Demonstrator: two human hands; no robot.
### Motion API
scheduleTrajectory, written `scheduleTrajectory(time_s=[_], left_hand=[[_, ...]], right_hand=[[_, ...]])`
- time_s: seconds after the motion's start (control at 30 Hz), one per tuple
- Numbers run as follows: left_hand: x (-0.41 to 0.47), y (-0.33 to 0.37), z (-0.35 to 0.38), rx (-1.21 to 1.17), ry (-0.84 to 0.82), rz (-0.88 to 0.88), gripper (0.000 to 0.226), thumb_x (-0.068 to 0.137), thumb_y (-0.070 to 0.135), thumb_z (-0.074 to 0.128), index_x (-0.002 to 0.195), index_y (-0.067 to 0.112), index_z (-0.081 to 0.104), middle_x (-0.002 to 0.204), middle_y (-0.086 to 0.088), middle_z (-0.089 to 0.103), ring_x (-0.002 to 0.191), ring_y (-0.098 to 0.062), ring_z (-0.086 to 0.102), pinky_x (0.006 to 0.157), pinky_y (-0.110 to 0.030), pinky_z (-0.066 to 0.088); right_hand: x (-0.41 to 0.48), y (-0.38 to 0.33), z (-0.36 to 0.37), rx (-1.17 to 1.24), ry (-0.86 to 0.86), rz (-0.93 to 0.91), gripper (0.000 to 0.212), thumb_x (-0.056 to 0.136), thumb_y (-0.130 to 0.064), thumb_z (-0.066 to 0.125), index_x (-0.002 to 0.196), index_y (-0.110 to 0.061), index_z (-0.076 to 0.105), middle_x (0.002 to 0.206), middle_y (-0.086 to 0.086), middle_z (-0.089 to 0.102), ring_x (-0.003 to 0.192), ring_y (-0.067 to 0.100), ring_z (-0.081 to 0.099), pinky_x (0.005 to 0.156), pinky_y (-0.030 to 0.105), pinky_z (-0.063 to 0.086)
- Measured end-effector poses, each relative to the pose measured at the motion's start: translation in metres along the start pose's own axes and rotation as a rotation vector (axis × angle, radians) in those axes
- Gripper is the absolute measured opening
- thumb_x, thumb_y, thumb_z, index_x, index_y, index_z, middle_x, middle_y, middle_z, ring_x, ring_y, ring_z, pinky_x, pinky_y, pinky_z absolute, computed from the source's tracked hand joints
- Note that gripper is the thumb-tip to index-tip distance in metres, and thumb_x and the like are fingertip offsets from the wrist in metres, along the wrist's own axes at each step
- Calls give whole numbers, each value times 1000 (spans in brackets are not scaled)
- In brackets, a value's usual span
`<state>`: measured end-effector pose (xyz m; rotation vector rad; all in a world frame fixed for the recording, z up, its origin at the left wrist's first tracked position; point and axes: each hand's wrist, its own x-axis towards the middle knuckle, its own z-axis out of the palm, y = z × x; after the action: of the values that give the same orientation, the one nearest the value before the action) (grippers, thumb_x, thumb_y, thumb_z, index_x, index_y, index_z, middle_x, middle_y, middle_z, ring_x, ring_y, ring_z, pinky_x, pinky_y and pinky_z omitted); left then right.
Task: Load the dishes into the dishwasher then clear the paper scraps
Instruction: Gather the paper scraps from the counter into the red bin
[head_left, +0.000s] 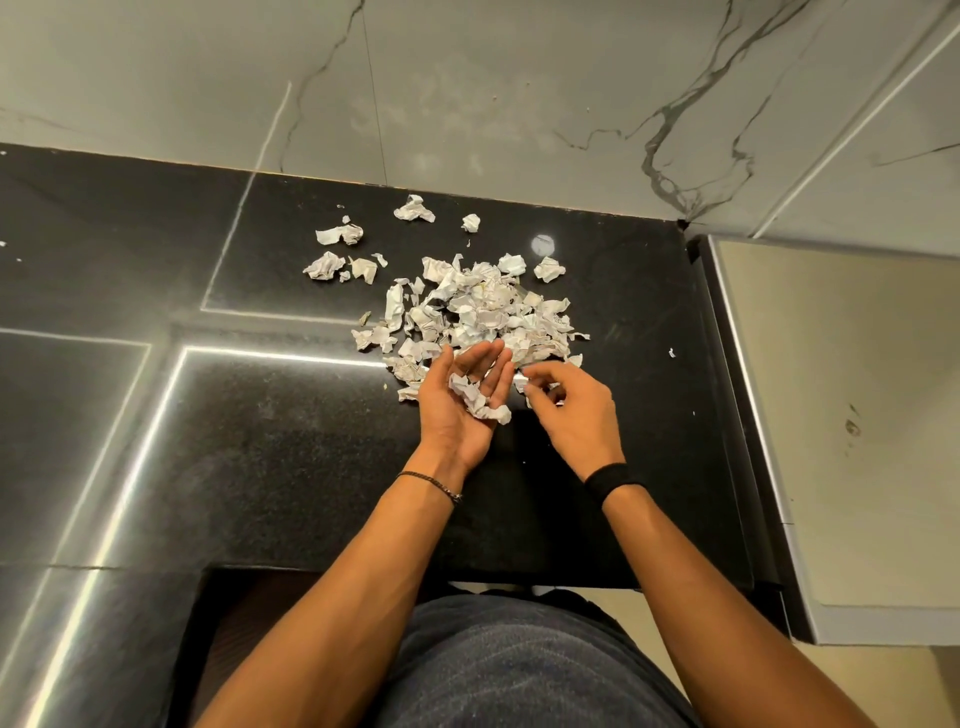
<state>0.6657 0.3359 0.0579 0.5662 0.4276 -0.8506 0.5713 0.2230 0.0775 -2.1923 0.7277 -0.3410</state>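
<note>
A heap of crumpled white paper scraps (480, 312) lies on the black stone counter (260, 415). Several looser scraps (337, 252) sit further back on the left, near the wall. My left hand (460, 402) is palm up at the near edge of the heap, cupping a few crumpled paper scraps (478, 400). My right hand (571, 410) is beside it on the right, with its fingertips pinching a scrap (524, 382) at the heap's edge. No dishes or dishwasher are in view.
A grey marble wall (467, 93) rises behind the counter. A beige appliance or cabinet top (841, 415) adjoins the counter's right edge. One tiny scrap (671, 353) lies apart on the right. The counter's front edge runs just before my waist.
</note>
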Motion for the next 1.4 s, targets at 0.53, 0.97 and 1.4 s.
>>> scheduleTrajectory(time_s=[0.53, 0.97, 1.4], left_hand=[[-2, 1, -6, 77, 9, 26, 44, 104, 38, 49, 102, 0, 71, 118, -18, 72, 112, -29, 70, 97, -36, 57], [1, -6, -1, -41, -11, -57, 44, 103, 35, 51, 99, -3, 74, 118, -20, 72, 109, -30, 72, 100, -38, 56], [6, -12, 0, 45, 11, -43, 42, 104, 38, 50, 112, 2, 68, 123, -19, 70, 110, -30, 71, 106, -42, 50]], right_hand=[[-12, 12, 6, -119, 48, -32, 10, 94, -30, 69, 100, -24, 74, 95, -12, 68, 88, 6, 59, 80, 29, 52], [5, 38, 4, -308, 5, -86, 18, 91, -27, 70, 108, -23, 74, 103, -7, 70, 93, 16, 59, 83, 32, 49], [-11, -2, -14, 149, 14, -84, 15, 90, -28, 76, 105, -27, 78, 101, -17, 73, 93, 5, 62, 84, 19, 47]])
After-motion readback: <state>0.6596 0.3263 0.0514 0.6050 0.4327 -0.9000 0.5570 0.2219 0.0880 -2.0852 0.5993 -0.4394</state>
